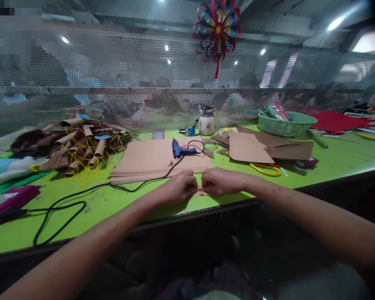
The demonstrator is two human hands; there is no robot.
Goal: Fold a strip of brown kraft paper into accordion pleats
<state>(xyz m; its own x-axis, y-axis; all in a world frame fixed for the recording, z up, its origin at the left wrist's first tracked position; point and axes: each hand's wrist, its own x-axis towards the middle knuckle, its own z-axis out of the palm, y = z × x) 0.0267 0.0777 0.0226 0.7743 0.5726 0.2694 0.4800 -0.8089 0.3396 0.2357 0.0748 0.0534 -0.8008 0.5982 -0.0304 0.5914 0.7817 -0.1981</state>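
Observation:
Near the table's front edge, my left hand (181,186) and my right hand (222,181) face each other with curled fingers. Both are closed on a small piece of brown cardboard (201,190), mostly hidden under the fingers. Just beyond them lies a stack of flat brown cardboard sheets (150,156). On that stack rests a blue glue gun (181,149), its black cord (137,186) trailing off to the left. To the right of the stack, a yellow-handled tool (265,170), perhaps scissors, sticks out from under a loose cardboard sheet (250,146).
A heap of rolled brown cardboard pieces with yellow strings (90,143) fills the back left. Left of it lies a magenta object (14,204). A white flask (206,121) and a green basket (287,124) stand at the back. A paper flower (218,31) hangs above.

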